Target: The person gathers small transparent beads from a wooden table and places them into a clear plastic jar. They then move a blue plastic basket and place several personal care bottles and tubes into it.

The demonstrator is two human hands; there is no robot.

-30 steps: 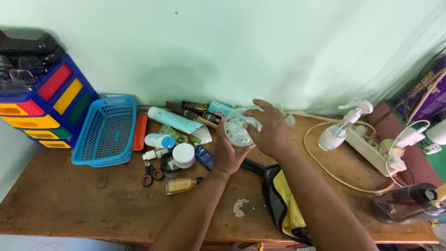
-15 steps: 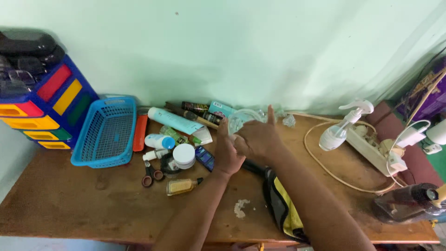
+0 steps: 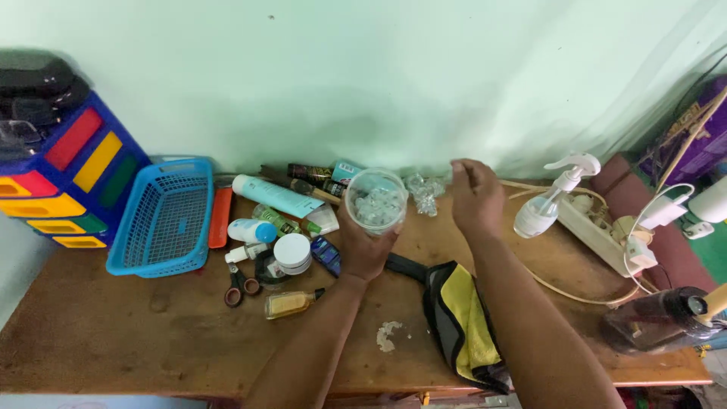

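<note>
1. Wooden table [image 3: 113,341], cluttered w/ bottles and tubes.
2. Blue basket [image 3: 163,220], left side by the wall.
3. Right hand [image 3: 475,198]: fingers loosely apart, holding nothing, near crumpled plastic [image 3: 424,191].
4. Left hand [image 3: 365,246] clamped on clear cup [image 3: 375,201], held above table centre.

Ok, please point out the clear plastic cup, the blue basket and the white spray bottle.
clear plastic cup [image 3: 376,203], head view, on its side wall.
blue basket [image 3: 163,220], head view, on its mesh floor.
white spray bottle [image 3: 539,213], head view, on its body.
</note>
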